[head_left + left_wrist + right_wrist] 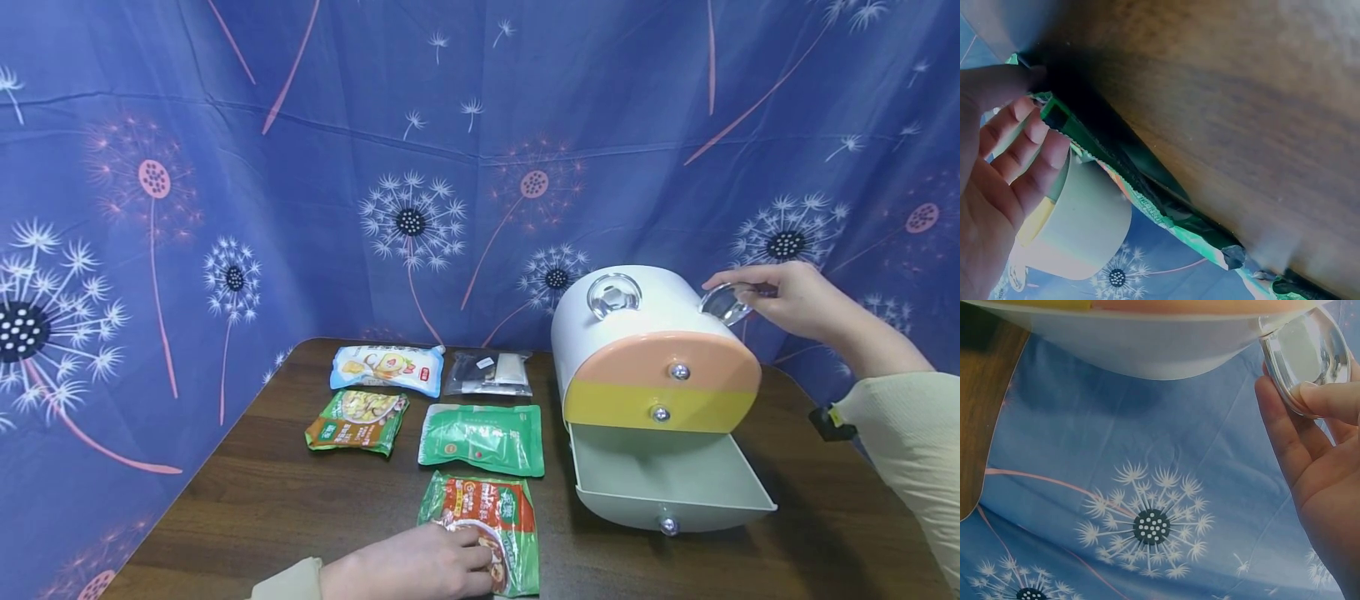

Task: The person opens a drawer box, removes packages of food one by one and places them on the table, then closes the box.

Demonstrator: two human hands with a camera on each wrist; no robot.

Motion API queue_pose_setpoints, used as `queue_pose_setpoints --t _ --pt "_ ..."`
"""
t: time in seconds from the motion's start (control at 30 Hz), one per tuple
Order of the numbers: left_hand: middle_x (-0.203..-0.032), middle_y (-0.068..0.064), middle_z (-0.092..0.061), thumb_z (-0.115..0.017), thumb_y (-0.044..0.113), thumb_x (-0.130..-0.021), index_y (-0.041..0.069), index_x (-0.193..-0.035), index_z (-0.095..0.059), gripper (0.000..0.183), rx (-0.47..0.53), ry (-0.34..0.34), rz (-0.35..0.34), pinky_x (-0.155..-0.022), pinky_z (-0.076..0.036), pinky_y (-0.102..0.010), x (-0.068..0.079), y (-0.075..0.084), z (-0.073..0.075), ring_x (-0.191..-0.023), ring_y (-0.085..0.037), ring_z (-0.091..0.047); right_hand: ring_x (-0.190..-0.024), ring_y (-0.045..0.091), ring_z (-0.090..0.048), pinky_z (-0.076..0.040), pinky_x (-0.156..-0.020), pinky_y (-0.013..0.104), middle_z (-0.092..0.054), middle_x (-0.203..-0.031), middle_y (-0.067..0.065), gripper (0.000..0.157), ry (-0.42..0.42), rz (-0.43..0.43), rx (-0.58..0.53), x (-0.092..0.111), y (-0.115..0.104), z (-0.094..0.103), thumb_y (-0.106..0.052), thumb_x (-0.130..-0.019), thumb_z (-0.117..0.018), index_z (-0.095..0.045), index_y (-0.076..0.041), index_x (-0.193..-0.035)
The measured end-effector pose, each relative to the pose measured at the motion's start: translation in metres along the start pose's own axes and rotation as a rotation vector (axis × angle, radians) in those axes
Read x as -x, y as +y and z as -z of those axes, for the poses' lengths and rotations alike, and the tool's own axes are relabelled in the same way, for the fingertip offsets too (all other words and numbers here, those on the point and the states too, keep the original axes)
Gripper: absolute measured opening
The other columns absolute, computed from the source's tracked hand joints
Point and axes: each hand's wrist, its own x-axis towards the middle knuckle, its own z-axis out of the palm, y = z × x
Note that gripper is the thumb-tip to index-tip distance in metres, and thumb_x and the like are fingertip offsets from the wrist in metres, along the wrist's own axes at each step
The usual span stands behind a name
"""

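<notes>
My left hand is over a red-and-green food packet at the table's front. In the left wrist view, thumb and fingers pinch the packet's edge. At the right, my right hand grips a shiny silver round ear on top of a white drawer box. The right wrist view shows thumb and fingers pinching the ear at its rim. The box has an orange drawer, a yellow drawer and a pale green bottom drawer, which is pulled out.
Left of the box lie a green packet, an orange-and-green packet, a white-and-blue packet and a clear-and-dark packet. A second silver ear tops the box. Blue dandelion cloth hangs behind the wooden table.
</notes>
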Motion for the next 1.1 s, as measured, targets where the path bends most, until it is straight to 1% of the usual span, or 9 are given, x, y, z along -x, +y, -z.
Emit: queue_pose_setpoints --t 0.17,0.33,0.4,0.53,0.63,0.7,0.83,0.93,1.1 --pt "-0.108 0.017 -0.055 -0.058 0.032 -0.089 0.032 -0.113 -0.058 0.024 -0.024 -0.006 -0.011 -0.066 -0.043 -0.01 0.0 0.0 0.001 -0.096 0.0 -0.051 -0.042 0.01 -0.03 -0.032 -0.039 0.027 -0.06 -0.101 0.019 0.029 0.01 0.018 -0.005 0.0 0.0 0.0 -0.014 -0.096 -0.05 -0.063 -0.018 -0.123" --pt "-0.114 0.016 -0.054 -0.054 0.037 -0.093 0.031 -0.117 -0.057 0.026 0.026 -0.028 -0.013 -0.069 -0.044 -0.011 0.0 -0.002 0.002 -0.1 0.001 -0.05 -0.042 0.011 -0.031 -0.032 -0.04 0.028 -0.059 -0.098 0.018 0.031 -0.005 -0.004 0.004 0.0 -0.001 0.001 -0.016 -0.097 -0.049 -0.061 -0.019 -0.125" --pt "-0.114 0.016 -0.055 -0.053 0.037 -0.094 0.029 -0.118 -0.057 0.026 0.031 -0.018 -0.015 -0.069 -0.044 -0.012 -0.001 -0.003 0.004 -0.1 0.001 -0.051 -0.042 0.011 -0.031 -0.032 -0.04 0.028 -0.059 -0.095 0.016 0.031 -0.012 -0.014 0.007 0.001 -0.002 0.001 -0.017 -0.097 -0.049 -0.06 -0.019 -0.126" --pt "-0.111 0.015 -0.057 -0.054 0.032 -0.094 0.027 -0.117 -0.058 0.024 0.022 0.012 -0.033 -0.075 -0.046 -0.012 -0.004 -0.004 0.005 -0.1 0.001 -0.052 -0.042 0.011 -0.031 -0.032 -0.04 0.029 -0.058 -0.088 0.012 0.031 -0.014 -0.017 0.008 0.001 -0.003 0.001 -0.018 -0.098 -0.049 -0.06 -0.02 -0.126" --pt "-0.109 0.016 -0.057 -0.054 0.031 -0.094 0.027 -0.115 -0.058 0.022 0.014 0.014 -0.047 -0.081 -0.045 -0.012 -0.007 -0.005 0.007 -0.1 0.002 -0.051 -0.041 0.012 -0.03 -0.032 -0.04 0.029 -0.059 -0.089 0.013 0.031 -0.011 -0.011 0.008 0.001 -0.002 0.0 -0.018 -0.097 -0.049 -0.06 -0.019 -0.126" --pt "-0.107 0.016 -0.056 -0.055 0.032 -0.094 0.027 -0.113 -0.058 0.02 0.012 0.005 -0.051 -0.081 -0.045 -0.011 -0.01 -0.006 0.009 -0.098 0.003 -0.05 -0.041 0.012 -0.03 -0.032 -0.04 0.029 -0.059 -0.091 0.014 0.031 -0.011 -0.011 0.01 0.001 -0.002 0.0 -0.017 -0.097 -0.049 -0.06 -0.019 -0.126" --pt "-0.103 0.016 -0.055 -0.056 0.033 -0.093 0.028 -0.11 -0.057 0.018 -0.005 0.005 -0.04 -0.075 -0.044 -0.011 -0.017 -0.007 0.017 -0.094 0.003 -0.048 -0.042 0.011 -0.03 -0.032 -0.04 0.028 -0.056 -0.082 0.012 0.032 -0.016 -0.02 0.018 0.0 -0.002 0.0 -0.017 -0.097 -0.048 -0.059 -0.019 -0.127" --pt "-0.1 0.015 -0.054 -0.058 0.031 -0.089 0.029 -0.105 -0.057 0.016 -0.033 0.044 -0.018 -0.071 -0.044 -0.014 -0.025 -0.008 0.022 -0.093 0.0 -0.048 -0.041 0.012 -0.03 -0.032 -0.04 0.028 -0.055 -0.081 0.011 0.032 -0.022 -0.027 0.017 0.0 -0.001 0.0 -0.018 -0.098 -0.048 -0.058 -0.019 -0.128" --pt "-0.098 0.014 -0.054 -0.059 0.032 -0.084 0.028 -0.098 -0.057 0.014 -0.165 0.133 0.003 -0.069 -0.044 -0.021 -0.038 -0.01 0.026 -0.095 -0.006 -0.05 -0.042 0.012 -0.031 -0.032 -0.04 0.029 -0.059 -0.095 0.015 0.032 -0.02 -0.029 0.009 0.0 -0.001 -0.001 -0.017 -0.097 -0.048 -0.058 -0.02 -0.128"
